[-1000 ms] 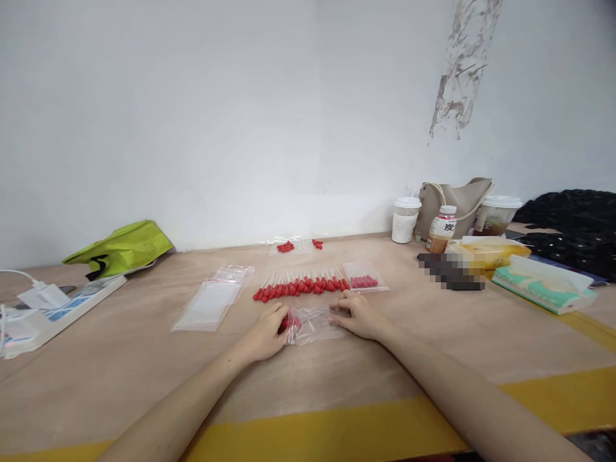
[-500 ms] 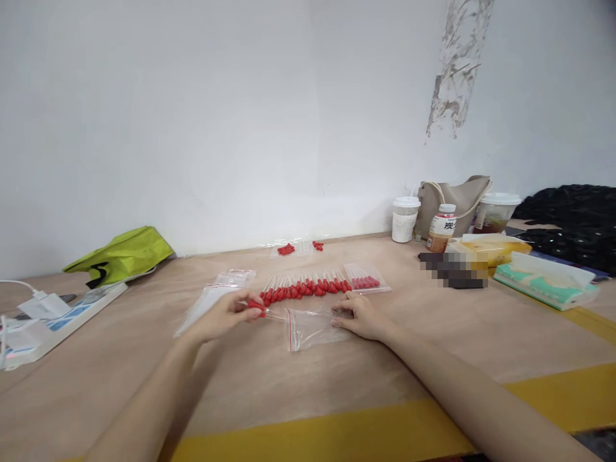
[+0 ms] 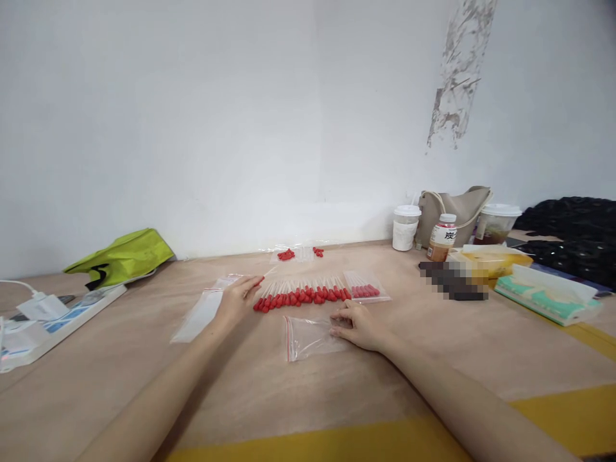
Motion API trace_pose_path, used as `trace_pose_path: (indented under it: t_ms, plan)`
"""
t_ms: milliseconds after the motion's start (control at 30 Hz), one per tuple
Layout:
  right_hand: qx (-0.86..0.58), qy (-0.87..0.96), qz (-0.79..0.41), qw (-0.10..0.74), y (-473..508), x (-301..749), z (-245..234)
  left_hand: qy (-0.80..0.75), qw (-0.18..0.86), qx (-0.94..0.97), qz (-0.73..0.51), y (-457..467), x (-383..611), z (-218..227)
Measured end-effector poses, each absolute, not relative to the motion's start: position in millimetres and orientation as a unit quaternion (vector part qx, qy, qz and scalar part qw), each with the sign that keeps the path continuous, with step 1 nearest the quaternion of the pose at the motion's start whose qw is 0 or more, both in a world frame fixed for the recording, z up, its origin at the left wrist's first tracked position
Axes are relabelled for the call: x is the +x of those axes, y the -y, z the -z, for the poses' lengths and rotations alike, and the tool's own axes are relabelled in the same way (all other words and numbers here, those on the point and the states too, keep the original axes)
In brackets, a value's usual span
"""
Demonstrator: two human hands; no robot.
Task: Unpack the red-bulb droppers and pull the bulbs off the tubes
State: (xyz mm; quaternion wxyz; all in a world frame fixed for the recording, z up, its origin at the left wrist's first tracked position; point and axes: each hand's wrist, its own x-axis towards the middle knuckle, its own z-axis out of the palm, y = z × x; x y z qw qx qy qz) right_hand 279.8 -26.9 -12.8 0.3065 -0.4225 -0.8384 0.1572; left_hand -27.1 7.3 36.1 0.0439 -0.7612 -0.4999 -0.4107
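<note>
Pinched 1 stick (image 3: 270, 271) in left hand (image 3: 235, 301), with thumb and fingers nearly together at red end. Pointed pale end of it back toward wall (image 3: 240, 128). Had left hand at left end of row (image 3: 301, 296), near its pale ends and partly hiding bag stack (image 3: 192, 321).

Laid right hand (image 3: 359, 326) on right end of clear bag (image 3: 308, 337), with fingers curled and part open. Couldn't tell if pinching film or just pressing it down. Had clear bag flat on table (image 3: 312, 398), just in front of row, with red strip (image 3: 287, 339) at left edge.

Saw row spread side by side, red ends toward front, pale ends toward wall. Noted filled bag (image 3: 368, 287) just beside right end of row, with more red-ended sticks inside. Spotted 2 small groups of red pieces (image 3: 287, 255) farther back, near wall. Had power strip (image 3: 96, 317) well off to left, bottle (image 3: 441, 239) to right.
</note>
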Motion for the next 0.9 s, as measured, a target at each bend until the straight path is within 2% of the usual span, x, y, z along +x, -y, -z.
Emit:
trace_pose_path:
  t_ms: [133, 567, 900]
  plan:
    - [-0.423, 0.839, -0.155, 0.305, 27, 280, 12, 0.493, 0.065, -0.794, 0.350, -16, -14, -21]
    - [-0.419, 0.841, -0.155, 0.305, 29, 279, 9, 0.546, 0.056, -0.787, 0.281, -18, -7, -15]
    - [-0.412, 0.844, -0.157, 0.306, 29, 279, 8, 0.588, 0.048, -0.753, 0.293, -6, -6, -23]
